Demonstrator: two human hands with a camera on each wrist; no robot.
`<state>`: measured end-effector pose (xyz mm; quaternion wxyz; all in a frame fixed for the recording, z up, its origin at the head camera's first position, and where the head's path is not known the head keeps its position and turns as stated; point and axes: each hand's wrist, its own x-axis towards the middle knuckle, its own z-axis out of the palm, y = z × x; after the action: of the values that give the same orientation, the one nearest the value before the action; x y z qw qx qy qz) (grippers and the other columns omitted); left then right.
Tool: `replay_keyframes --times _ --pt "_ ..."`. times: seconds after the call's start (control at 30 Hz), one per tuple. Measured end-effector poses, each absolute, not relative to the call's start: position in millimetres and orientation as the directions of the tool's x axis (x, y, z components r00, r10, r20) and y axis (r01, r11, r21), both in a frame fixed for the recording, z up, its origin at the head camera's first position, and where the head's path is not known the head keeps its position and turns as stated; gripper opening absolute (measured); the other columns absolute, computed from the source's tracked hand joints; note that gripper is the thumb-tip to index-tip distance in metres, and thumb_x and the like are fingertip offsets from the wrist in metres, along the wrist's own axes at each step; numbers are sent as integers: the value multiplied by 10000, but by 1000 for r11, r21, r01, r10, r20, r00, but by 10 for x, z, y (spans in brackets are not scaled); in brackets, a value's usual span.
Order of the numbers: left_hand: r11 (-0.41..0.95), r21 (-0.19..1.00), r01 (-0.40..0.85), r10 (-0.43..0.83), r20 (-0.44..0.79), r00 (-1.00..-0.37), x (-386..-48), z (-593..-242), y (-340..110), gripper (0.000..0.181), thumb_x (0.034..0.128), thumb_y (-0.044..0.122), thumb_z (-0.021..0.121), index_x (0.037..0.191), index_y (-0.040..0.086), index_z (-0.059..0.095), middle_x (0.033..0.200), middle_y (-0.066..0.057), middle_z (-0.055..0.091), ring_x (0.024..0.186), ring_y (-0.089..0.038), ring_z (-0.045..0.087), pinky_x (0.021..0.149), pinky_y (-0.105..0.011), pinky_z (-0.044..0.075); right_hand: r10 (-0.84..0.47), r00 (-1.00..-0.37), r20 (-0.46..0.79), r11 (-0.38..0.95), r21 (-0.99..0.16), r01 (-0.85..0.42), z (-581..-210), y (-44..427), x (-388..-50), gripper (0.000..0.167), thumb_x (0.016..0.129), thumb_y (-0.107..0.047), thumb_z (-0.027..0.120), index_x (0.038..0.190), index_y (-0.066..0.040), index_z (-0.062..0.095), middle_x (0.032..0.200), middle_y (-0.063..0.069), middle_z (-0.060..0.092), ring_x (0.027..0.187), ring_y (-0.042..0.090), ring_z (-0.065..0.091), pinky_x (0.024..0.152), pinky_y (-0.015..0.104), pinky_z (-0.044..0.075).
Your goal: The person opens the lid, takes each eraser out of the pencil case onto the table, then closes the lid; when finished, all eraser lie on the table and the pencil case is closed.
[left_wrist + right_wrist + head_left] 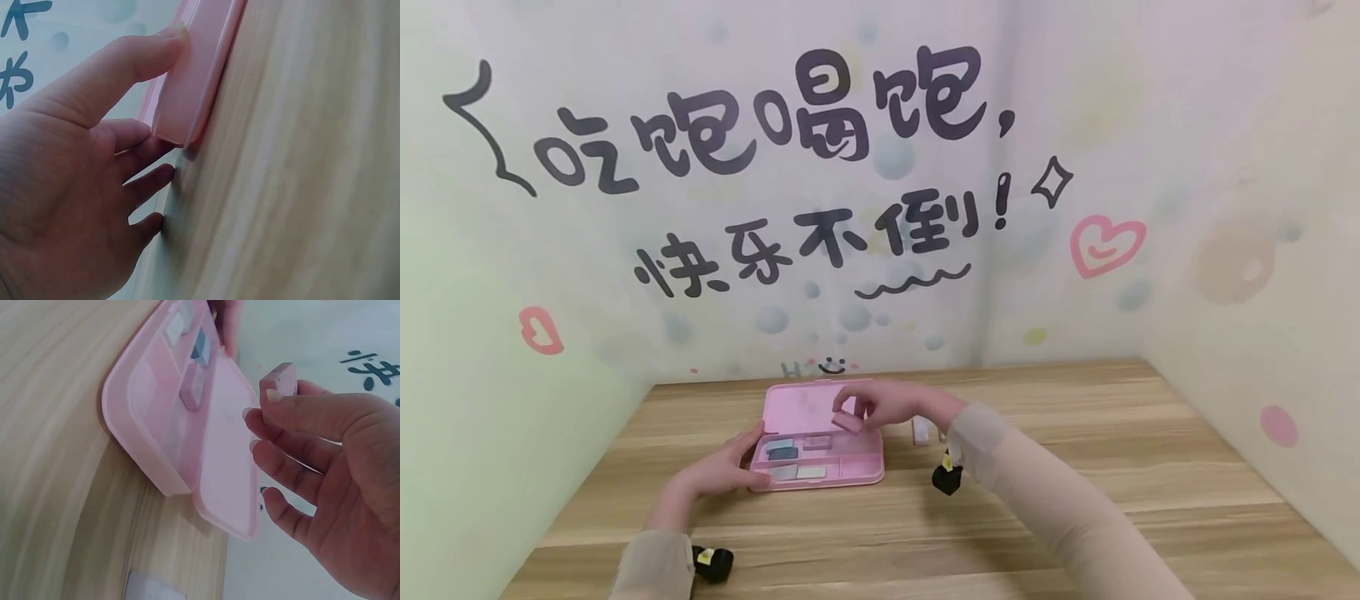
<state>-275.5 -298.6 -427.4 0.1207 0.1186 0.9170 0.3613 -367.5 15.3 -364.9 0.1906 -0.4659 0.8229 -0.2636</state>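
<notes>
An open pink pencil case (861,469) lies on the wooden table with its lid raised at the back. Its left end is between the thumb and fingers of my left hand (718,471); the left wrist view shows the thumb on the case (187,94) and fingers at its corner. Above the case, my right hand (887,404) pinches a pink eraser-like block (280,384) between thumb and fingertips. Inside the back compartment are blue blocks (783,453) and a pink block (192,386). White and grey blocks (811,472) sit in the front compartment.
Right of the case a pale block (921,431) lies on the table (880,542), with another partly hidden by the right sleeve. Black wrist devices (947,477) hang below both wrists. A white wall (880,333) with dark lettering stands behind the table.
</notes>
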Motion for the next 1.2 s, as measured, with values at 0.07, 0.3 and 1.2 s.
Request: replay_keyframes --times 0.07,0.3,1.2 --pt "706 695 136 312 -133 -941 -2747 -4270 -2989 1051 791 361 775 1537 -1 129 1554 -308 107 1402 -497 108 1071 -664 147 -854 -515 -72 435 -641 -632 -3636 222 -3669 476 836 64 657 1245 -164 572 908 -4 631 803 139 588 708 256 498" --pt "709 692 133 312 -138 -940 -2760 -4263 -2974 1054 791 371 774 1540 7 129 1559 -298 102 1407 -491 97 1075 -661 143 -801 -597 -50 488 -632 -602 -3603 521 -3644 432 864 -16 678 1253 -158 556 882 -8 643 797 148 574 728 293 485" --pt "719 680 143 327 -149 -933 -2755 -4264 -2993 1058 799 379 766 1533 -17 115 1548 -327 80 1396 -522 80 1062 -675 151 -550 -828 104 518 -735 -437 -3897 1575 -3440 422 817 -40 704 1212 -81 560 837 30 637 764 192 583 703 348 482"
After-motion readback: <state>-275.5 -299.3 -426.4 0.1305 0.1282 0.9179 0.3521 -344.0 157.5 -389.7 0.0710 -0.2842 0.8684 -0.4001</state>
